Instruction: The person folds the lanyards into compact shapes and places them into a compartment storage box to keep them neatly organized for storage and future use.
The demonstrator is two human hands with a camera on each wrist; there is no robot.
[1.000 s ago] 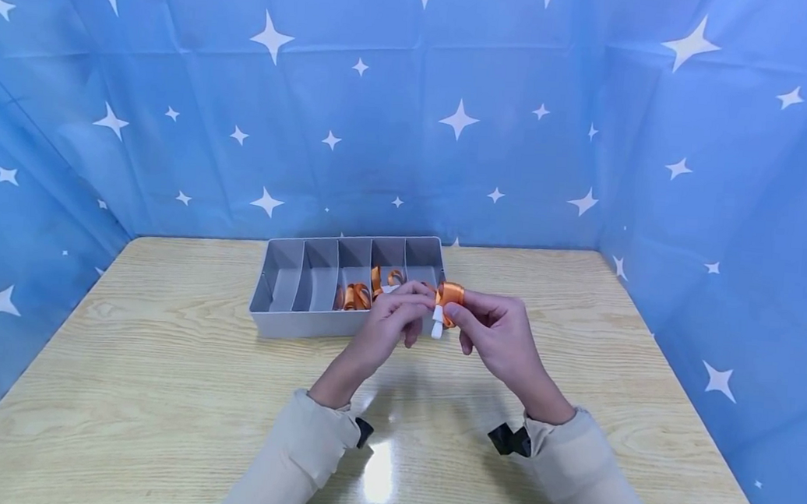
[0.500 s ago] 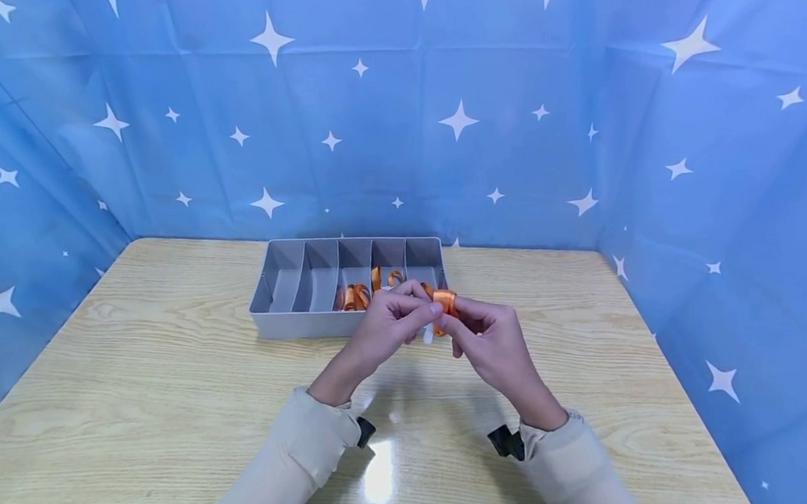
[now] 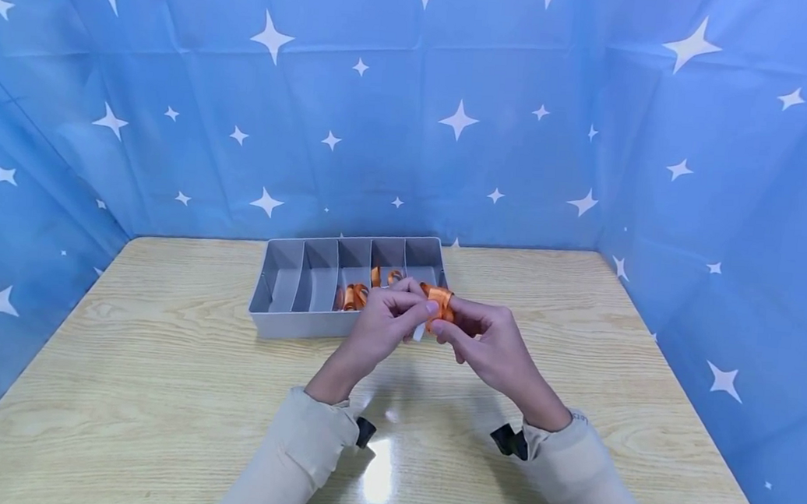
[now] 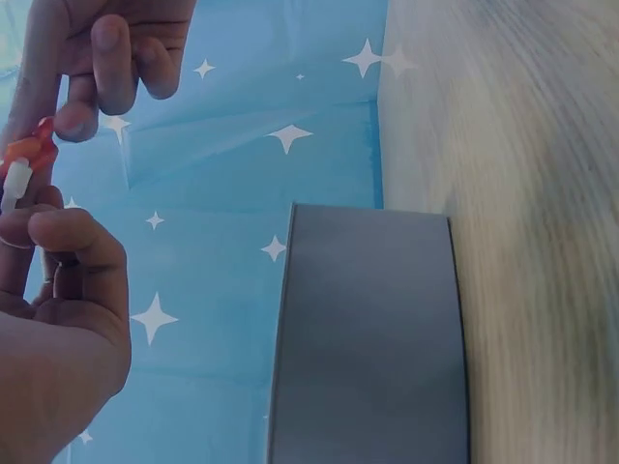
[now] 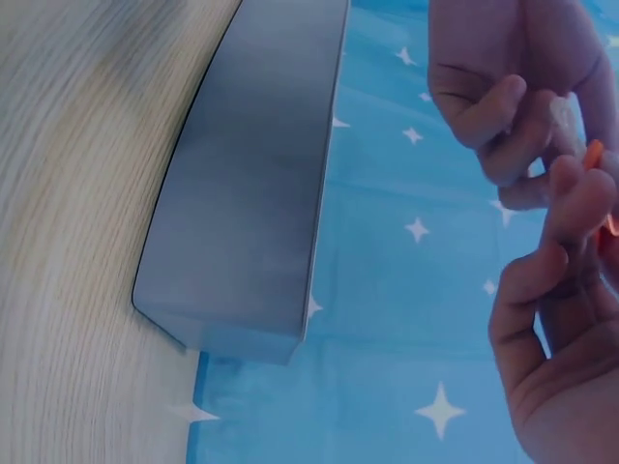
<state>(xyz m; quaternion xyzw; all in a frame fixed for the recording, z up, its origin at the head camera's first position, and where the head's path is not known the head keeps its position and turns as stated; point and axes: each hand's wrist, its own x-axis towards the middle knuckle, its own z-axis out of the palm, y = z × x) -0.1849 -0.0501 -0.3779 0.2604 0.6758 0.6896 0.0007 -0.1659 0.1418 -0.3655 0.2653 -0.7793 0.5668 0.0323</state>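
Both hands meet over the front right of a grey divided box. Between them is a coiled orange satin ribbon (image 3: 442, 297) with a white plastic end piece (image 3: 419, 332) hanging below. My right hand (image 3: 487, 334) holds the coil between thumb and fingers. From the other side, my left hand (image 3: 386, 317) pinches the ribbon with thumb and index finger. In the left wrist view the white end piece (image 4: 16, 180) shows just above the left fingertips. The right wrist view shows only a sliver of orange ribbon (image 5: 593, 154); fingers hide the rest.
The grey box (image 3: 307, 324) stands at the back of the wooden table (image 3: 156, 375), with several compartments in a row. Coiled orange ribbons (image 3: 355, 296) lie in its middle compartment, and more orange ribbon (image 3: 377, 277) in the one beside it. A blue star-patterned curtain (image 3: 382, 149) hangs behind.
The right hand has moved slightly left, bringing the ribbon closer to the left hand. The left thumb and index finger now pinch the coil, and the white end piece has swung left.
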